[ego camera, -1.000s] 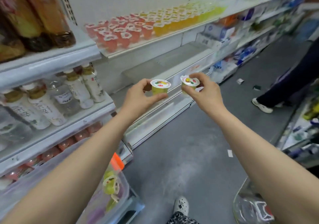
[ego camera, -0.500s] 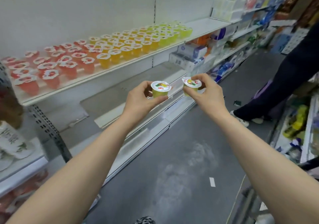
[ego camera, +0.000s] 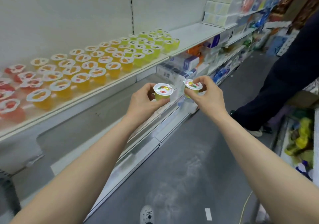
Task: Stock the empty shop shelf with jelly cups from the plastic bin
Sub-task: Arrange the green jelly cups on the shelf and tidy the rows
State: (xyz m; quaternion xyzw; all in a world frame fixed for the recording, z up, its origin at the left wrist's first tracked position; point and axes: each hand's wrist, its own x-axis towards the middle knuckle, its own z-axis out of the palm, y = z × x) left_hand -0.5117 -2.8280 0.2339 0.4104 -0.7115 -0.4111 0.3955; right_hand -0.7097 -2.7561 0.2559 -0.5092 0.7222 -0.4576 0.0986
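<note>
1. Holding 2 jelly cups, 1 per hand. Gripping left cup point(ego camera: 163, 91) in left hand point(ego camera: 143, 101) and right cup point(ego camera: 192, 86) in right hand point(ego camera: 209, 96), with fingers point(ego camera: 205, 81) curled round rim and body of each. Lids up, right one tilted a bit. Held side by side in mid-air, in front of and lower than the stocked top shelf point(ego camera: 107, 88), not touching it.
2. Progress, imo: well along. Already got shelved cups point(ego camera: 96, 63) lined up in rows, in 3 colour blocks: red at left, orange in the middle, yellow-green at the right end.
3. Count: 2 in hand. Way over thirty on the shelf, prob more. Can't give an exact nr, with reds cut off at the frame edge + blurry.
4. Left to do: fill bare stretch point(ego camera: 195, 34) right of the green block, likely the spot for these 2. Lower shelf point(ego camera: 86, 120) bare too, can't tell if it's part of the job.
5. No bin in view, so no clue how many remain.
6. Around: other person point(ego camera: 284, 78) in dark clothes at right, grey floor point(ego camera: 189, 154), 1 shoe point(ego camera: 146, 213) at bottom edge.
</note>
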